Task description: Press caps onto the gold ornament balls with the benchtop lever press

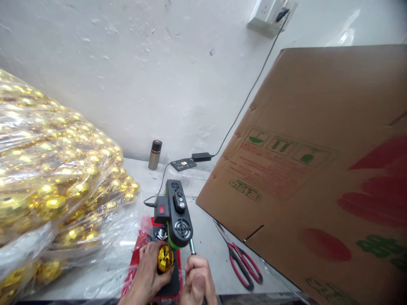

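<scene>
A shiny gold faceted ball [165, 259] is gripped between the fingers and thumb of my left hand [149, 267], right under the head of a small black and green bench machine [178, 212] that looks like a drill press. My right hand [199, 280] is wrapped round the metal lever [192, 246] at the machine's right side. The machine's black base [173, 284] rests on a red sheet [135, 262]. Any tool tip between the head and the ball is hidden from me.
Clear plastic bags of gold balls [70, 169] fill the left. A large cardboard box [305, 148] leans at the right, with red-handled scissors [240, 260] beside it. By the wall stand a bottle [155, 155] and a power adapter [201, 157], its cord running to an outlet [269, 17].
</scene>
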Demonstrator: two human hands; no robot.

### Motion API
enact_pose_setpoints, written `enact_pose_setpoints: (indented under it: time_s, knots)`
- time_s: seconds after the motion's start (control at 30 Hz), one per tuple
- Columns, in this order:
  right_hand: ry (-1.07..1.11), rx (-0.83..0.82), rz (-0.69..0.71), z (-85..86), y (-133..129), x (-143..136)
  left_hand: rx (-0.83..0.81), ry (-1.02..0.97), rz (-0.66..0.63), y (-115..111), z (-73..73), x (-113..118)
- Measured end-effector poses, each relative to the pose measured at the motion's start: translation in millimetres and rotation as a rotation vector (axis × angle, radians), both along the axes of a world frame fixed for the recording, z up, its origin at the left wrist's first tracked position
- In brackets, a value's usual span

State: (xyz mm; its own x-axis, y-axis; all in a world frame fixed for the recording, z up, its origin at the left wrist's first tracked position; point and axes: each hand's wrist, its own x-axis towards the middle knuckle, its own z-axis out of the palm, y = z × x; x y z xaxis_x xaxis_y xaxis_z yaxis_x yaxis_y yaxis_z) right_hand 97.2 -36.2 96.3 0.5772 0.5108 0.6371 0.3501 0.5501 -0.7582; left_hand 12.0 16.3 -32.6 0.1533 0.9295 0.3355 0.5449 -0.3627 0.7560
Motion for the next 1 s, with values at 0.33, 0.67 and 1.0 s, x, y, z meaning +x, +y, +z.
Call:
enact_pose_setpoints:
  time_s: [0.33,0.67,1.0]
  knots:
    - [-0.058,0.053,-0.009,-14.3,4.4,8.1,-0.015,-0.017,0.006,-1.1,0.6,1.3]
    - [-0.187,0.115,-0.069,-33.9,9.6,11.9,-0.028,-0.022,0.011,-1.9,6.8,0.0]
    - [-0.479,0.171,0.012,-38.5,10.0,36.6,-0.024,-0.005,-0.019,-3.1,13.8,-4.3]
